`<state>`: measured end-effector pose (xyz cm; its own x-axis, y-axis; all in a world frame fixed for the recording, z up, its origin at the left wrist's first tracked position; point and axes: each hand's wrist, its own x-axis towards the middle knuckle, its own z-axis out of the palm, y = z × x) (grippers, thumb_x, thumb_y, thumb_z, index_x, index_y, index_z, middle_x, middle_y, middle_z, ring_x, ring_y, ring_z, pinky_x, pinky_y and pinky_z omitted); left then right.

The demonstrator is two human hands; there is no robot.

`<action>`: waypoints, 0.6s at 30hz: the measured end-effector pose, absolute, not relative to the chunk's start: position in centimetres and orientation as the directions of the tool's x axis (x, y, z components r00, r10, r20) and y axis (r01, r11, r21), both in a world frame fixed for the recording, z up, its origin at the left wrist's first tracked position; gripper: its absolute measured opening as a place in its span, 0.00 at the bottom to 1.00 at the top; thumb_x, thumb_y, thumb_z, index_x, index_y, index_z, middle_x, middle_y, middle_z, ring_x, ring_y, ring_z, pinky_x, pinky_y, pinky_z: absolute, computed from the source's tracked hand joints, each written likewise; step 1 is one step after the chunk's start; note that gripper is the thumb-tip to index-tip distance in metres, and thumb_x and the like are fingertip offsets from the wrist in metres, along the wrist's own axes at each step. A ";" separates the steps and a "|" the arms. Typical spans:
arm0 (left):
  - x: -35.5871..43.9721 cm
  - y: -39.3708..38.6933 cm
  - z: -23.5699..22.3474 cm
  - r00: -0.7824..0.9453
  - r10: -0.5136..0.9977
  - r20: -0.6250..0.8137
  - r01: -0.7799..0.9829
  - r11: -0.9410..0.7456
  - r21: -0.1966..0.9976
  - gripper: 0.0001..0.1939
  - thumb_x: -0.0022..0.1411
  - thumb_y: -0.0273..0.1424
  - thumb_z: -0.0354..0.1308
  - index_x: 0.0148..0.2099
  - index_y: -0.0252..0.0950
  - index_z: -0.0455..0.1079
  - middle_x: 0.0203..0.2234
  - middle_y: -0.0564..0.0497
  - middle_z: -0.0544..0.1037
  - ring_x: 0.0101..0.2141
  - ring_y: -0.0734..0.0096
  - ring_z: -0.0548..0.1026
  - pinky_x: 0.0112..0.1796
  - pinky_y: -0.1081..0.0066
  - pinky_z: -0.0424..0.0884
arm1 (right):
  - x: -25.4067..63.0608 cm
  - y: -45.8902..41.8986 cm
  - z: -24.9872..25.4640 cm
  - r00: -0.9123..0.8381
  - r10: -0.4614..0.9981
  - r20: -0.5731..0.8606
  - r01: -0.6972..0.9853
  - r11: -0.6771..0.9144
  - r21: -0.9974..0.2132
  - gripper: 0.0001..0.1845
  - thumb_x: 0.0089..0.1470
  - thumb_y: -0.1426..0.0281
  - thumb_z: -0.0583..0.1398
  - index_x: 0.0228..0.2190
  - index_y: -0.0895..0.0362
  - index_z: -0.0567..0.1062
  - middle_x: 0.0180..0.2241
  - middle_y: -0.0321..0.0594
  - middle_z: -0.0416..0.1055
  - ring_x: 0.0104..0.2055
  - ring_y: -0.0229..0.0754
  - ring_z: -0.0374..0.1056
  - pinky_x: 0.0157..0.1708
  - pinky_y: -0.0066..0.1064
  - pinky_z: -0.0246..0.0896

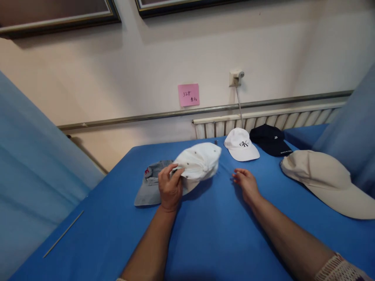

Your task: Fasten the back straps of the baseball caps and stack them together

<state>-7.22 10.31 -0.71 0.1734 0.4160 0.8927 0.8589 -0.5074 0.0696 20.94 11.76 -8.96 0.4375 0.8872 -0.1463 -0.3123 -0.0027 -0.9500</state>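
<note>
My left hand (170,189) pinches the edge of a white baseball cap (197,162), thumb and fingers closed on it. The cap is tilted, with its crown to the right and eyelets showing; part of it is blurred. Behind my left hand a grey cap (149,189) with a small red mark lies on the blue-covered bed, partly hidden by the hand and the white cap. My right hand (246,184) hovers to the right of the white cap, apart from it. Its fingers are loosely bent and slightly apart, with nothing clearly visible in them.
Along the back lie a white cap with black letters (241,145) and a black cap (269,139). A large beige cap (322,177) is at the right. One thin stick (63,234) lies at left. Blue curtains (32,164) flank the bed; a radiator (269,117) stands behind.
</note>
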 end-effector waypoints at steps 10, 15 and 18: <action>-4.5 12.3 -4.3 0.110 0.759 0.641 0.797 -0.453 0.400 0.14 0.61 0.22 0.50 0.43 0.37 0.74 0.42 0.45 0.72 0.42 0.64 0.73 0.44 0.65 0.72 | 22.4 12.5 -8.6 0.355 0.924 -0.141 -0.238 -0.056 -0.970 0.09 0.40 0.68 0.62 0.29 0.57 0.74 0.31 0.43 0.76 0.31 0.43 0.72 0.27 0.30 0.65; -4.2 12.9 -4.6 0.034 0.729 0.683 0.698 -0.507 0.506 0.12 0.63 0.24 0.48 0.42 0.36 0.73 0.46 0.45 0.73 0.47 0.64 0.73 0.51 0.60 0.69 | 21.3 11.7 -8.1 0.124 0.990 0.061 0.179 0.038 -0.983 0.20 0.42 0.60 0.66 0.38 0.56 0.77 0.37 0.42 0.77 0.37 0.45 0.71 0.37 0.34 0.64; -3.2 13.2 -4.6 0.023 0.728 0.686 0.635 -0.540 0.552 0.12 0.64 0.25 0.47 0.43 0.37 0.72 0.50 0.45 0.73 0.52 0.64 0.70 0.56 0.58 0.65 | 20.9 11.1 -7.8 -0.008 0.989 0.150 0.421 0.139 -0.896 0.20 0.43 0.59 0.66 0.39 0.52 0.76 0.35 0.38 0.77 0.31 0.41 0.69 0.31 0.31 0.60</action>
<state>-3.21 13.20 -4.58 0.0226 0.7277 0.6856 0.6354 -0.5399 0.5521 20.86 11.13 -7.82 -0.0081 0.9886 0.1501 0.4210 0.1395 -0.8963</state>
